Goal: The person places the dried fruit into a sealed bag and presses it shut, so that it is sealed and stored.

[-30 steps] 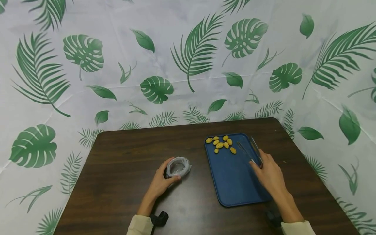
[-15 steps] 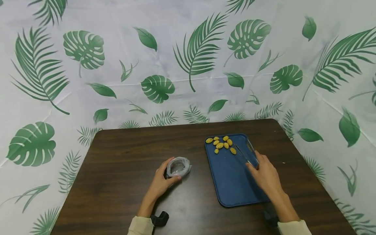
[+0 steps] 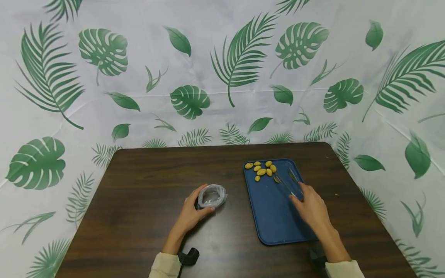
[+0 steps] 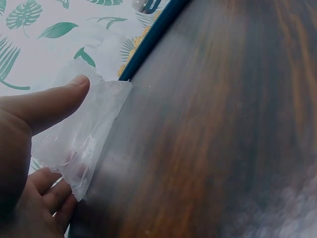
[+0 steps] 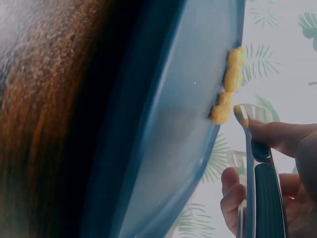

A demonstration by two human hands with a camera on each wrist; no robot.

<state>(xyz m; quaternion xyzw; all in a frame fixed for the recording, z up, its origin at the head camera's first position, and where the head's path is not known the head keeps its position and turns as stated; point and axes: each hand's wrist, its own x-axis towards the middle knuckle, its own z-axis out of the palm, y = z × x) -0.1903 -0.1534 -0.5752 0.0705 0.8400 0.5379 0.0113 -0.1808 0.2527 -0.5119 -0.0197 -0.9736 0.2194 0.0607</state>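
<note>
My left hand (image 3: 191, 214) curls round a translucent plastic bag (image 3: 219, 202) standing on the table with its round mouth open. Whether a cup is inside the bag I cannot tell. In the left wrist view the thumb lies along the bag (image 4: 89, 134), fingers on its far side. My right hand (image 3: 314, 207) grips metal tongs (image 3: 286, 185) with a dark green handle grip (image 5: 269, 198). The tongs' tips are spread over the tray, one tip at the nearest yellow oval piece, partly covering it. More yellow oval pieces (image 3: 261, 172) lie in the tray's far left corner.
The blue tray (image 3: 278, 220) lies right of the middle on a dark wooden table (image 3: 149, 181). A white cloth (image 3: 146, 23) printed with green leaves hangs behind the table and along its right side. A black band (image 3: 189, 257) is on the left wrist.
My right hand has moved left with the tongs, bringing one tip from the right of the nearest yellow piece onto it. The left hand stays on the bag.
</note>
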